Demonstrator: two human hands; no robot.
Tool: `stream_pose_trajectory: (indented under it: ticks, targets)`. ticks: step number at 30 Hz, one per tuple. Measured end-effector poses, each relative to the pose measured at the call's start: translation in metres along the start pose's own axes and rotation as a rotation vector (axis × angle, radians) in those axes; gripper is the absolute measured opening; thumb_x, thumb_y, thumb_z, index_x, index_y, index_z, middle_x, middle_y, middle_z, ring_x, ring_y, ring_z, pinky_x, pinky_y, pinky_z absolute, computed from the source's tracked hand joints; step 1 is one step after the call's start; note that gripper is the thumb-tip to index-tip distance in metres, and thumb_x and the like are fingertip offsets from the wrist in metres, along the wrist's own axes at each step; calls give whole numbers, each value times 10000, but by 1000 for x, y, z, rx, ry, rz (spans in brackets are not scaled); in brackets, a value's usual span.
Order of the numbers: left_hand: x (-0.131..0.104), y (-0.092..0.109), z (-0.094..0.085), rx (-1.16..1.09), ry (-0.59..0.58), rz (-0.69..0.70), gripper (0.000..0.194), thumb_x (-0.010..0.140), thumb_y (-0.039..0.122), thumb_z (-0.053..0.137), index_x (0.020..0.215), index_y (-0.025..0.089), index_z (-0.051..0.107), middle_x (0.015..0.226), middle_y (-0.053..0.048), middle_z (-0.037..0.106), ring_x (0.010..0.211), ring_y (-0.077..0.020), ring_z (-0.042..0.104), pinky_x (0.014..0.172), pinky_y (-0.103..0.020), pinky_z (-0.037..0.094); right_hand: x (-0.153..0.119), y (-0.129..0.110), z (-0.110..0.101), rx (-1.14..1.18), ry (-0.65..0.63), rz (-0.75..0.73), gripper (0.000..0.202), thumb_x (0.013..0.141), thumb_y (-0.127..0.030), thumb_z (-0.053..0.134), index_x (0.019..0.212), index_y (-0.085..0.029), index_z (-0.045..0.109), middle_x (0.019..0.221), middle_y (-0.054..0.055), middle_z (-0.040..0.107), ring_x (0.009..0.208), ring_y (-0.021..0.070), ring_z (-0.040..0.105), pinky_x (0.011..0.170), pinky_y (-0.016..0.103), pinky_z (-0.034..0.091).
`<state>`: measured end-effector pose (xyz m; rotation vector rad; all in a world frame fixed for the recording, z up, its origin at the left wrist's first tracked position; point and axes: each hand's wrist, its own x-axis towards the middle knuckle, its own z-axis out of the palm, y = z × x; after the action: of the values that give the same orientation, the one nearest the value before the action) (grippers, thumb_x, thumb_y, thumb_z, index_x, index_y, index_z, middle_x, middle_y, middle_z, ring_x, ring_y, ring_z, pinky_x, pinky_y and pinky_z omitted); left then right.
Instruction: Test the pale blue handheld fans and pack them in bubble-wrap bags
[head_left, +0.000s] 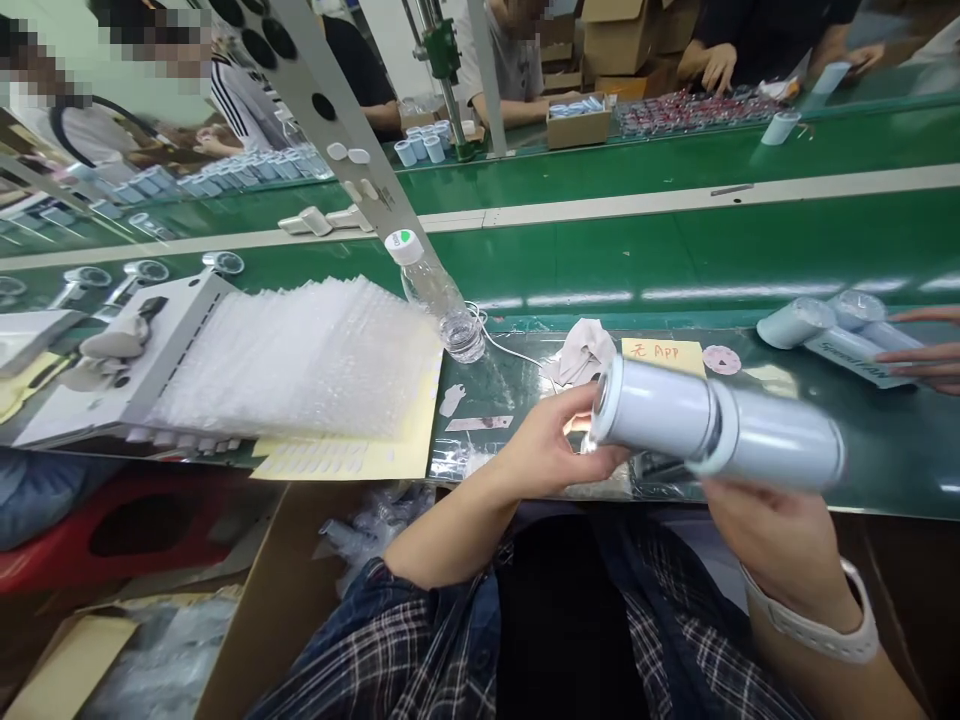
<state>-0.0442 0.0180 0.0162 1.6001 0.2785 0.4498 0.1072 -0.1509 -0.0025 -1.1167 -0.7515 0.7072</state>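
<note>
A pale blue cylinder in two sections (664, 405), with a dark seam at its middle, is held tilted above the front edge of the green bench. My left hand (562, 445) grips its left end, thumb below and fingers above, partly hidden by the cylinder. Under the right section, my right hand (780, 540) supports it from below; its fingers are mostly hidden and a little blurred. A yellow note (667, 352) with handwriting, a crumpled white cloth (586, 350) and a pink round sticker (721, 360) lie just behind.
Left of centre are a stack of bubble-wrap bags (300, 360) and a clear bottle (442, 310). At right, another person's hand (926, 350) touches several pale blue cylinders (799, 322) and a Speed FAN box (855, 355). Co-workers sit across the conveyor (562, 255).
</note>
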Motion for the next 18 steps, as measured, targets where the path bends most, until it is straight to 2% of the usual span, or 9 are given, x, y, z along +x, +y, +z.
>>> stream_pose_trajectory:
  ticks: [2,4,6,8,11,13,15,17,18]
  targets:
    - [3,-2,-6,181,-65,227,386,858,254,880,1218,165,773,1314,-115,761,1321,-286,699,1185,-391,522,1,-2,-5,-140,-91,-115,550,827,-174,872,1325,-253,653,1484,118,663,1457,311,610,1267,479,504]
    - [5,-7,-11,301,-99,421,379,951,263,818,1320,212,751,1456,-101,700,1506,-254,577,1344,-392,362,4,-1,-11,-240,-165,-253,560,827,-140,852,1339,-237,647,1559,116,606,1544,304,519,1335,467,408]
    - [6,-13,-13,413,-68,572,338,1007,246,758,1344,230,740,1443,-89,708,1537,-215,543,1382,-383,289,8,1,-14,-311,-237,-379,541,887,-163,792,1396,-229,622,1573,118,592,1571,298,480,1352,486,364]
    - [5,-16,-14,488,-46,659,318,1025,204,721,1341,229,741,1408,-88,727,1528,-205,552,1390,-403,279,8,3,-14,-321,-270,-404,521,929,-196,770,1423,-246,613,1554,110,610,1580,299,466,1356,529,344]
    - [6,-21,-12,540,-40,699,328,1027,204,711,1350,254,741,1407,-76,728,1523,-212,559,1384,-439,298,4,9,-9,-256,-244,-357,488,972,-267,773,1436,-299,628,1511,85,644,1542,299,517,1339,568,376]
    - [10,-22,-11,561,-43,692,324,1028,227,692,1345,265,746,1358,-74,751,1441,-224,630,1357,-470,343,1,16,-12,-209,-222,-307,536,970,-293,790,1475,-325,614,1489,78,660,1485,296,580,1312,561,426]
    - [15,-21,-15,604,-105,651,276,997,318,693,1243,234,783,1161,-98,797,1172,-249,738,1290,-525,415,0,23,-24,-211,-205,-207,660,875,-286,884,1481,-317,625,1408,83,708,1363,312,671,1248,541,507]
    - [18,-11,-25,601,-143,551,233,900,419,753,1003,215,801,884,-91,757,848,-235,693,1136,-537,518,3,27,-44,-193,-123,-26,749,700,-235,998,1387,-294,704,1342,81,734,1302,337,695,1186,516,567]
    - [17,-3,-33,551,-104,484,240,849,454,792,900,220,781,800,-78,712,777,-223,647,1048,-517,550,6,27,-56,-160,-69,68,730,648,-227,1026,1318,-287,742,1327,78,735,1309,346,684,1161,506,588]
